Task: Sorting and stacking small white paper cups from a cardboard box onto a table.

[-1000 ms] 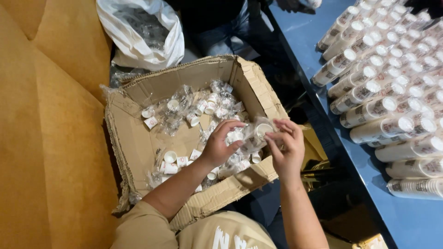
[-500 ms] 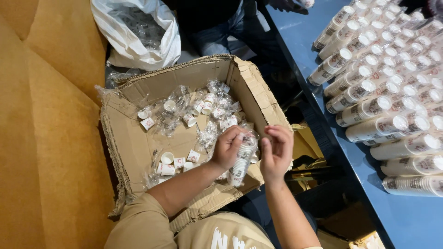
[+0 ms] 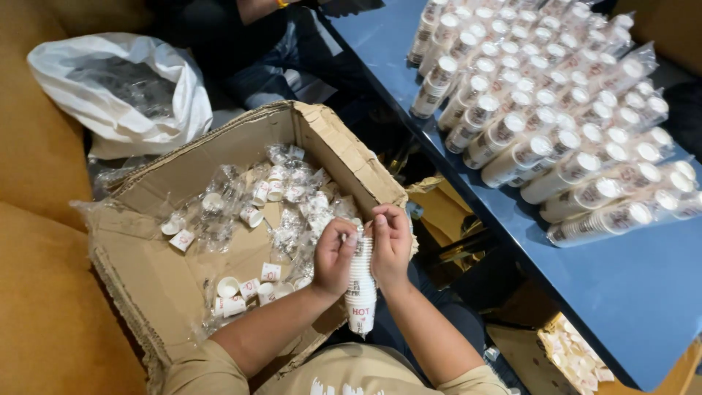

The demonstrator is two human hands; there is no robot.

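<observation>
— What is being held there, over the box?

— A stack of small paper cups [image 3: 360,285], nested one inside the other into a short white column. It hangs upright, mouths upward, with red lettering on the lowest cup and dark print on the ones above. The rims show as fine white rings packed close together.

— And the hands?

— Both are closed on the top of the stack. The left hand [image 3: 335,254] wraps it from one side, the right hand [image 3: 390,245] from the other, with the fingertips meeting at the upper end. The stack sits between the two palms, just over the near right corner of the cardboard box [image 3: 183,175].

— What is in the box?

— Loose cups [image 3: 248,212] of the same kind, white with print, scattered among crumpled clear plastic wrappers across the bottom. The box flaps are torn and ragged at the edges.

— Anything around it?

— To the right, a blue desk [image 3: 629,292] carries many wrapped sleeves of cups [image 3: 556,110] lying side by side. A white plastic bag [image 3: 124,88] lies beyond the box, top left.
</observation>
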